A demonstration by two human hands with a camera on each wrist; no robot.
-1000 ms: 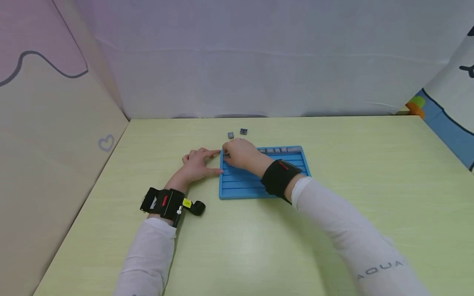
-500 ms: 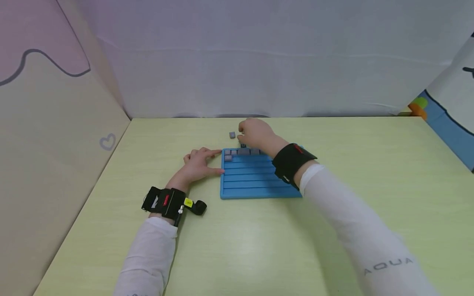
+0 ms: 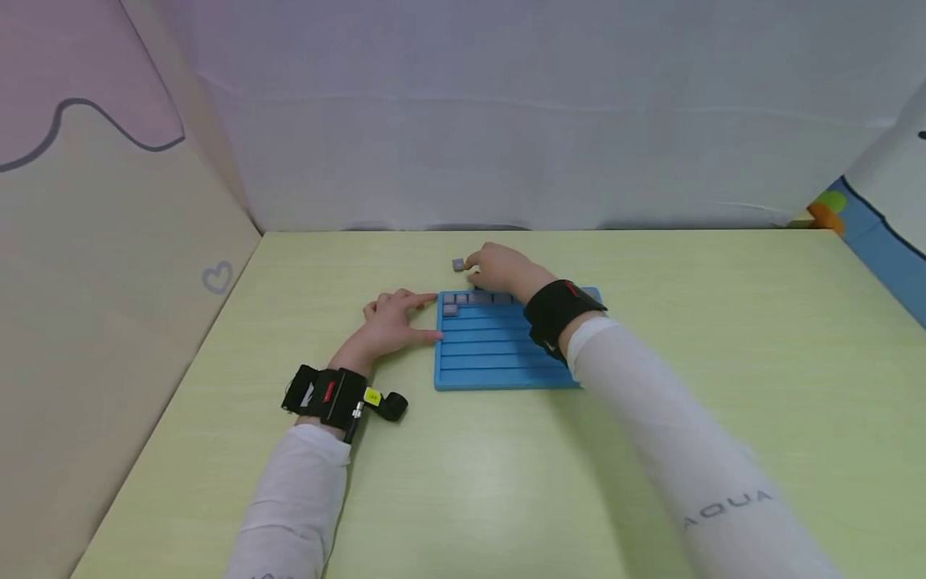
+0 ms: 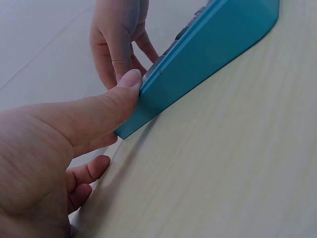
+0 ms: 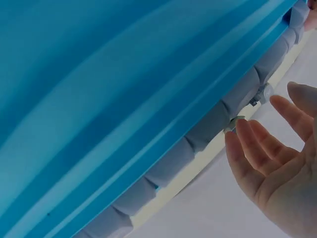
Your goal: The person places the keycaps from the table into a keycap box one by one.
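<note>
A blue slotted tray (image 3: 492, 354) lies flat on the table. Small grey square pieces (image 3: 477, 298) fill its far row, and one more (image 3: 450, 310) sits at the left of the second row. My left hand (image 3: 391, 322) rests at the tray's left side, with the thumb (image 4: 99, 114) pressed against the tray's edge (image 4: 208, 54) and the index finger at the far left corner. My right hand (image 3: 499, 272) is just beyond the tray's far edge, next to a loose grey piece (image 3: 458, 264). Its relaxed fingers (image 5: 257, 148) touch a small piece (image 5: 234, 122) beside the tray (image 5: 124, 74).
The pale green table (image 3: 651, 281) is bounded by a white curtain (image 3: 506, 121) at the back and a panel (image 3: 108, 241) on the left. Black wrist straps (image 3: 329, 396) sit on both arms.
My right hand left the tray's far left corner, went beyond the far edge over the dark piece, and now sits lower there. My left hand stayed put.
</note>
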